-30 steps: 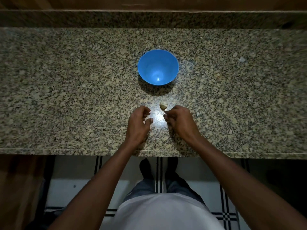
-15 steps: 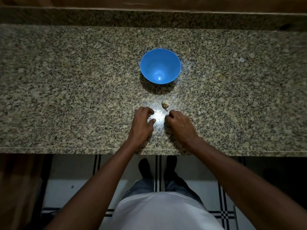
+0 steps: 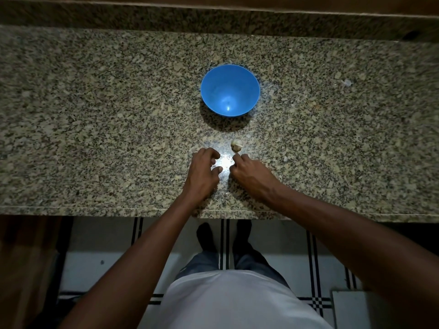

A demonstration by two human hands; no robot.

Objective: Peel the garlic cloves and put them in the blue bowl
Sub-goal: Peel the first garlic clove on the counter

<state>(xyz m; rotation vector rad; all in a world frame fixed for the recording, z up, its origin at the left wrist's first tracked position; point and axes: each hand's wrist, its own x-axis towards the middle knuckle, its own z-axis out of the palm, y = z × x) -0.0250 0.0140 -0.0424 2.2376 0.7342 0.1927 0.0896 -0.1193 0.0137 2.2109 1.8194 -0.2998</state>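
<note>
An empty blue bowl [image 3: 230,90] stands on the granite counter [image 3: 95,119], in the middle. A small, pale, unpeeled piece of garlic [image 3: 236,146] lies on the counter just in front of the bowl. My right hand [image 3: 251,173] rests on the counter with loosely curled fingers. Its index fingertip is just short of the garlic, and I cannot tell whether it touches. My left hand [image 3: 202,170] rests beside it to the left, its curled fingertips on the stone, holding nothing. A bright light spot lies between the two hands.
A small white scrap [image 3: 347,82] lies at the counter's far right. A raised granite ledge [image 3: 213,19] runs along the back. The counter's front edge [image 3: 95,208] is close behind my wrists, and tiled floor shows below.
My right hand has let go of the garlic and drawn back slightly. The garlic now lies alone on the counter. My left hand has barely moved.
</note>
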